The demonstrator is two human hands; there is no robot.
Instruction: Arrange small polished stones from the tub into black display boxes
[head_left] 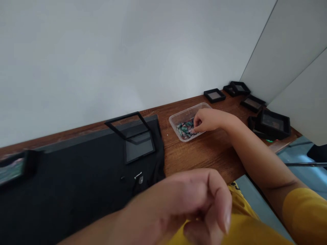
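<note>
Plastic tub beyond left hand, under right hand.

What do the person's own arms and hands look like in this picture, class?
Both the left hand and the right hand are bare, with no gloves or rings showing. The forearms are uncovered; a plain yellow sleeve ends near the right elbow. No left sleeve shows.

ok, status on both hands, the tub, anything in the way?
Right hand in plastic tub, at small pieces. Left hand curled near camera, grip unclear. Right hand hides part of tub; no other obstruction seen.
</note>
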